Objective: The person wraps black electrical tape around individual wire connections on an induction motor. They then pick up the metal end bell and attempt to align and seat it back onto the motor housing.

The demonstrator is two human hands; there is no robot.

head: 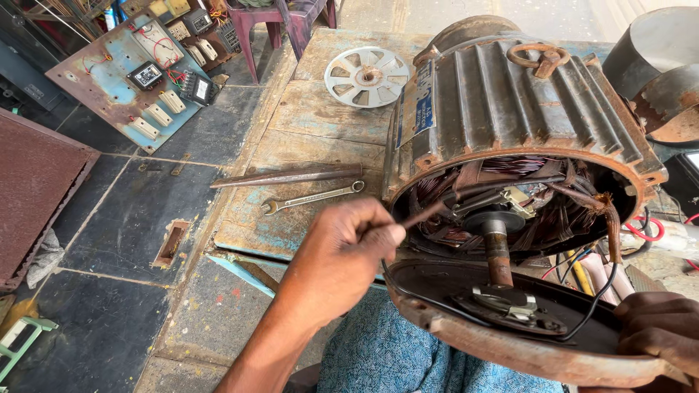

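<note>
While right hand point(659, 331) steadies the motor point(510, 116), left hand point(349, 240) probes inside.

The right hand point(659, 331) is cut off by the right and bottom edges; only its knuckles show, on the rusty end cover point(510, 342), so its grip cannot be told. The left hand point(346, 251) pinches a thin tool point(426, 215) whose tip is lost among the windings inside the motor point(502, 109). The shaft point(497, 251) hides part of the interior. At the upper right, 1 grey drum point(652, 58) runs off the frame. The panel point(135, 73) at upper left carries parts too small to tell.
</note>
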